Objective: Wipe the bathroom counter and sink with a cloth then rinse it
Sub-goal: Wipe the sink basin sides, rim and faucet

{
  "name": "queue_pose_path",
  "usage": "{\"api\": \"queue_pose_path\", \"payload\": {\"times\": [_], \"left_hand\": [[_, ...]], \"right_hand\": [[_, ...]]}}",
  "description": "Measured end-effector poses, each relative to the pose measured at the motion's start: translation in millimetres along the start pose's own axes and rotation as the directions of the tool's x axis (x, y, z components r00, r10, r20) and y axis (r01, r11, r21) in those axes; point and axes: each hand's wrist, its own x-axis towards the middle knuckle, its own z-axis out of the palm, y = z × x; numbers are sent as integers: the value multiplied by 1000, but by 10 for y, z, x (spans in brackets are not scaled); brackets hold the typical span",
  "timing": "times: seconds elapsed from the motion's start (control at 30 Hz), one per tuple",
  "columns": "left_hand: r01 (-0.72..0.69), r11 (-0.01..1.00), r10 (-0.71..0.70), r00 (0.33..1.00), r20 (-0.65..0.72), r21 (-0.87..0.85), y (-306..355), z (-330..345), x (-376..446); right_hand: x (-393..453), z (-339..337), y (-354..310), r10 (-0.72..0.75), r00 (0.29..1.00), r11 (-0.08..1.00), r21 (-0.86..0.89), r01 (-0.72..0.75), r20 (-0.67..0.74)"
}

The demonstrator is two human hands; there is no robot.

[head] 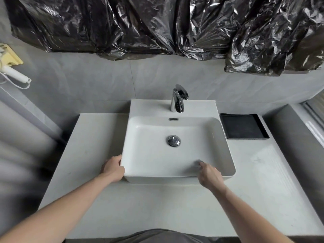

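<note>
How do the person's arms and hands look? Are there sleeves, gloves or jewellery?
Both forearms are bare up to the picture's edge: no sleeves show. The left hand and the right hand have no gloves, and I see no watch, bracelet or ring. Grey clothing shows at the bottom edge.

Pale grey worktop (98,199), matte, spans most of frame width. White rectangular vessel basin (177,178) sits on it at centre, back ledge against grey tiled wall. Chrome tap (178,99) stands on basin's rear ledge. Black shallow tray (243,126) lies on worktop just right of basin, near wall. Faint ridged streaks on worktop's right part, possibly moisture or reflection. Left stretch plain.
</note>
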Motion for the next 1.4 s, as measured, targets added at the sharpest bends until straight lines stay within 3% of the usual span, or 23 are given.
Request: {"api": "queue_pose_path", "payload": {"times": [0.13, 0.4, 0.53, 0.87, 1.23, 1.4], "left_hand": [[-15, 999, 15, 1000, 11, -29, -5, -33, -15], [-35, 995, 36, 999, 19, -91, -30, -76, 63], [-34, 993, 36, 999, 16, -116, -20, -139, 266], [-65, 988, 74, 996, 56, -141, 239, -203, 654], [-53, 944, 98, 988, 123, -327, 78, -184, 757], [-53, 916, 119, 983, 143, -398, 69, -171, 776]], "right_hand": [[251, -14, -352, -17, 984, 1000, -9, 19, 178], [284, 556, -1460, -368, 850, 929, 113, 352, 377], [499, 819, -1691, -460, 804, 884, 109, 454, 376], [1124, 1015, -2043, -535, 777, 832, 47, 553, 333], [1699, 801, -2576, -469, 861, 882, 156, 445, 195], [1228, 773, -2404, -620, 751, 781, 272, 562, 229]]}}
